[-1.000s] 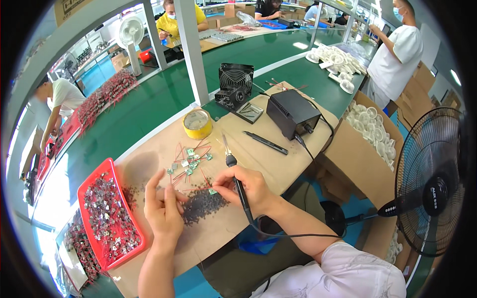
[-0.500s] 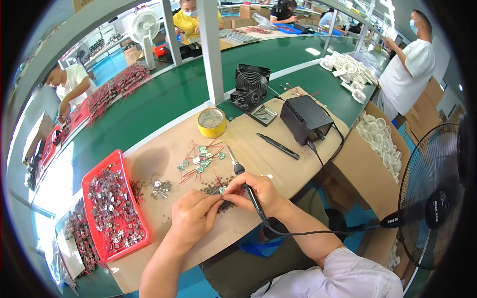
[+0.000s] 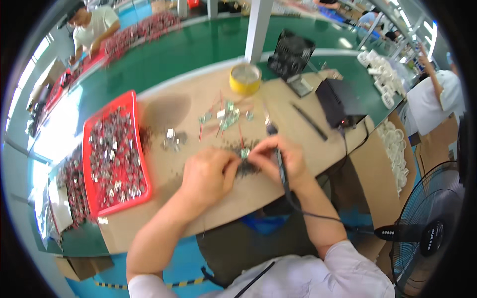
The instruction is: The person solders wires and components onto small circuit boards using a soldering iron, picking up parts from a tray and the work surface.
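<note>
Bringing the left hand (image 3: 207,173), open and well apart a second ago, in to meet the right hand (image 3: 287,158) at a small green circuit board (image 3: 245,152), so probably handling it with both now. Lying between both sets of fingertips, over dark bits (image 3: 248,171) on the counter (image 3: 258,189), near a cluster of wired boards (image 3: 228,117). Curling the left, palm down, too blurred to tell whether gripping anything. Holding a soldering iron (image 3: 282,174) in the right, tip pointing away from the body, thumb and forefinger bent toward the board.
</note>
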### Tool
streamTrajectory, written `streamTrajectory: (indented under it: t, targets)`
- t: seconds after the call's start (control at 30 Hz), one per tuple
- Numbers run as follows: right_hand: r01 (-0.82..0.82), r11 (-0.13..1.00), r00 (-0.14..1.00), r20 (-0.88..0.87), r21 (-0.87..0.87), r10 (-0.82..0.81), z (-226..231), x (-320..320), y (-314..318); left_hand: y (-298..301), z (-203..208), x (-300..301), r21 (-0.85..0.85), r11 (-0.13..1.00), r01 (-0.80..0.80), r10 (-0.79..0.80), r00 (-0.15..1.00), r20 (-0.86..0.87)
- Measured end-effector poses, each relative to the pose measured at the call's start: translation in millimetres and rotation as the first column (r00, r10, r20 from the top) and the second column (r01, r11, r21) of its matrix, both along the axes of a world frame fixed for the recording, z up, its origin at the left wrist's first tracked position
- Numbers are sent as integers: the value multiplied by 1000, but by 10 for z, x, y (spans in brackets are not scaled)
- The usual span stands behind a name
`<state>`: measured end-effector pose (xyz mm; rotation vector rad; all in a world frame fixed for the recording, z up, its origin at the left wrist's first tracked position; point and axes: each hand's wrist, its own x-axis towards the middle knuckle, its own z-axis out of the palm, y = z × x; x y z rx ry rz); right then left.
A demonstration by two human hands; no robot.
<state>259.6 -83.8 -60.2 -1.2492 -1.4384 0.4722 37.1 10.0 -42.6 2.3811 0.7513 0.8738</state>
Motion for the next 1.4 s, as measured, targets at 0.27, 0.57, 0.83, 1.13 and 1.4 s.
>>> streamTrajectory:
  t: [0.27,0.57,0.83,1.13,1.4]
  targets:
    - [87,993,983,154,86,-99,-90,34,102,57,-117,88,-46,992,-116,115,993,-8]
    - [31,989,932,354,143,-80,-90,25,133,-21,-164,121,-2,991,-132,132,991,-25]
    - [49,980,922,368,195,-120,-125,58,150,3,-142,202,191,981,-42,28,997,76]
    - [136,956,990,-79,260,-119,-205,165,-267,26,-265,228,196,980,21,-41,995,96]
    - [223,959,974,-74,176,-213,-108,116,-370,-4,-253,252,162,987,-13,5,999,49]
